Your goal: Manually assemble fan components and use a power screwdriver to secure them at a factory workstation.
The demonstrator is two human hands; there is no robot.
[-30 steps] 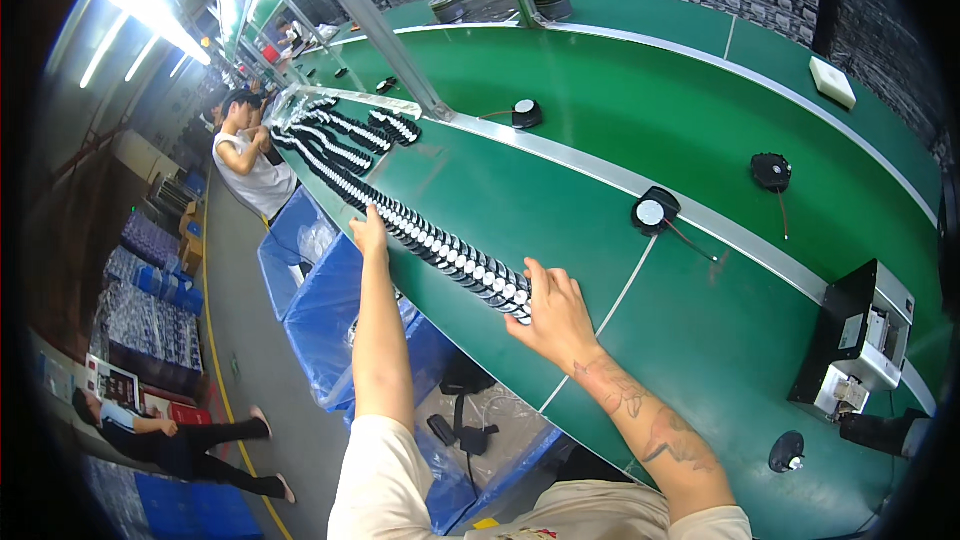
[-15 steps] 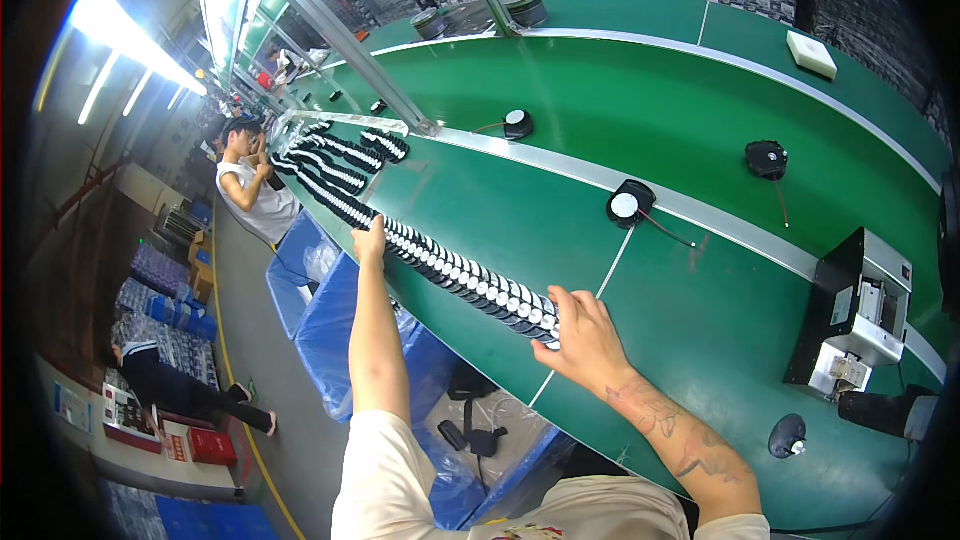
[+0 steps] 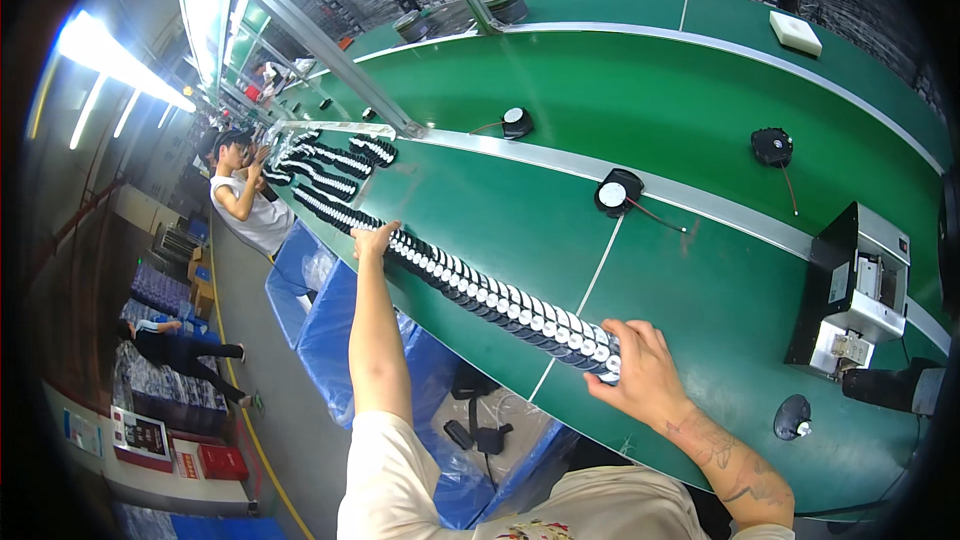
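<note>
Along the near edge of the green workbench [image 3: 700,90] I see a long row of small black fans with white round labels [image 3: 500,298], packed side by side and running from about ten o'clock down toward five o'clock. My left hand [image 3: 373,238] presses flat against the far end of that row, fingers together and upright, arm stretched out full. My right hand [image 3: 640,370] cups the near end, fingers curled narrowly over the last fans, touching them. Between both hands the row lies straight on the table.

At twelve o'clock from my right hand a single black fan with a white label [image 3: 616,192] lies with its wire trailing; another single fan [image 3: 515,122] sits farther off. At three o'clock stands a black and silver machine [image 3: 860,290]. At ten o'clock a co-worker in a white shirt [image 3: 245,205] stands by more rows of fans [image 3: 330,160].
</note>
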